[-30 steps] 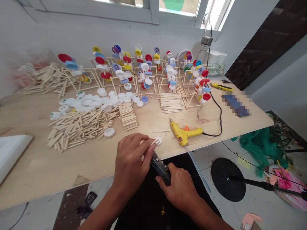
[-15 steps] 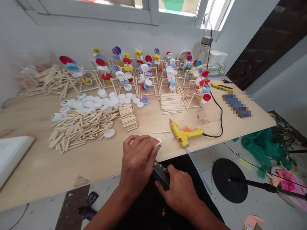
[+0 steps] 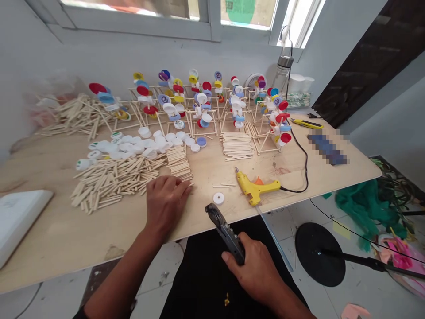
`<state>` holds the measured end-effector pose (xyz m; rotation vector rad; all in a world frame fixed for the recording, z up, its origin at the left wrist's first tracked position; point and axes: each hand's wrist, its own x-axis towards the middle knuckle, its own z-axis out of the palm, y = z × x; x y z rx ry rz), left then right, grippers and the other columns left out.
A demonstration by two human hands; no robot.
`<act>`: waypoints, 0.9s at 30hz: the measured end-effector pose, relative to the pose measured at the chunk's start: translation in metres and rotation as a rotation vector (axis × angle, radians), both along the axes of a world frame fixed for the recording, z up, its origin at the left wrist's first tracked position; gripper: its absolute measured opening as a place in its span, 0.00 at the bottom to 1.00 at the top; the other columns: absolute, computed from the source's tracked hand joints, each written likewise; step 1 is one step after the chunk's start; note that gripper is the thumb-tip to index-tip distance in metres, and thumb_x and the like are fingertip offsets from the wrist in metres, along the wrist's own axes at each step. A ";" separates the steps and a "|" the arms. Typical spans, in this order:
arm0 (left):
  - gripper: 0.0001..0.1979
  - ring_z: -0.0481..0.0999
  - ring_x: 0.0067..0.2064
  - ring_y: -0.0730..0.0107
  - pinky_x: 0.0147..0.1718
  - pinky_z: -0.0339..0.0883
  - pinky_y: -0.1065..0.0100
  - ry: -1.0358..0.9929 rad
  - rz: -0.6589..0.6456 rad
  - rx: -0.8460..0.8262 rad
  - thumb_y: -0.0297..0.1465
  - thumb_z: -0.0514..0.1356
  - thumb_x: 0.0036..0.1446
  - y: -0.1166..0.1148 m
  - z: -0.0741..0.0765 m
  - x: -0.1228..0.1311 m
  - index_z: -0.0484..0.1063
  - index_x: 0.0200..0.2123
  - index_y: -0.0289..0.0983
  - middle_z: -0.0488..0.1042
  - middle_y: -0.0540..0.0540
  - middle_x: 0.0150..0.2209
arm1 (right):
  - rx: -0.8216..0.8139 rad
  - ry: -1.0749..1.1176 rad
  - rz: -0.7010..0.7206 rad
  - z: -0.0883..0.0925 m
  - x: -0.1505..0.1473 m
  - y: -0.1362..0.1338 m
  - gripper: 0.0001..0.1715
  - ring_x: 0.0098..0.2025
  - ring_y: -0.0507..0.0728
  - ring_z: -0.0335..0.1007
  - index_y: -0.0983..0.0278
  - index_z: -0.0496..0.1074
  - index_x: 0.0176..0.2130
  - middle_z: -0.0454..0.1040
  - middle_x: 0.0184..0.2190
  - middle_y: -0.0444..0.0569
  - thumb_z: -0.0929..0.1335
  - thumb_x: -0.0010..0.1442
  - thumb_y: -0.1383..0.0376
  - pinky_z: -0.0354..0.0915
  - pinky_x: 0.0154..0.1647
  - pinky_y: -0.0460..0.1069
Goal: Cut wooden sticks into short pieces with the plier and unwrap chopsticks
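Observation:
My left hand (image 3: 165,200) lies knuckles-up on the wooden table (image 3: 49,230), beside the loose pile of wooden sticks (image 3: 109,179). Its fingers are bent down and held together, and whatever is under them is hidden. My right hand (image 3: 256,271) is below the table's front edge, closed round the handle of a dark plier-like hand tool (image 3: 225,231). The tool's jaws point up toward the edge. A white bottle cap with a hole in its middle (image 3: 218,198) lies alone on the table between my hands, with nothing touching it.
A yellow glue gun (image 3: 255,188) with a black cord lies right of the cap. Stacked sticks (image 3: 236,145), white caps (image 3: 133,144) and several stick-and-cap models (image 3: 202,104) fill the back. A white tray (image 3: 16,217) sits far left, a black lamp base (image 3: 319,253) on the floor.
My left hand let go of the white cap, left it on the table and moved left toward the stick pile. My right hand drew the tool back and down.

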<state>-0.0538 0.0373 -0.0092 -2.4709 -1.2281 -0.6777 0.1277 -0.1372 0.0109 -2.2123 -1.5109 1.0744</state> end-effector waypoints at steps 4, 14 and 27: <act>0.09 0.70 0.37 0.55 0.37 0.59 0.56 -0.010 -0.005 -0.014 0.33 0.56 0.63 0.000 0.000 0.001 0.76 0.38 0.40 0.75 0.43 0.31 | -0.004 0.050 -0.024 0.002 0.000 0.002 0.14 0.25 0.54 0.62 0.61 0.59 0.27 0.69 0.22 0.44 0.68 0.55 0.58 0.50 0.28 0.47; 0.09 0.72 0.33 0.60 0.35 0.62 0.60 -0.054 -0.093 -0.022 0.29 0.55 0.63 -0.022 0.003 -0.002 0.76 0.37 0.39 0.75 0.45 0.28 | 0.002 0.239 -0.100 0.006 0.002 0.004 0.14 0.27 0.52 0.63 0.61 0.58 0.26 0.68 0.23 0.43 0.67 0.57 0.61 0.55 0.30 0.46; 0.12 0.74 0.39 0.59 0.37 0.67 0.61 -0.077 -0.158 -0.226 0.32 0.52 0.64 0.006 -0.002 -0.005 0.75 0.36 0.39 0.77 0.42 0.36 | 0.022 0.341 -0.139 0.002 0.004 0.002 0.11 0.27 0.52 0.62 0.62 0.61 0.27 0.67 0.24 0.43 0.67 0.57 0.62 0.57 0.31 0.45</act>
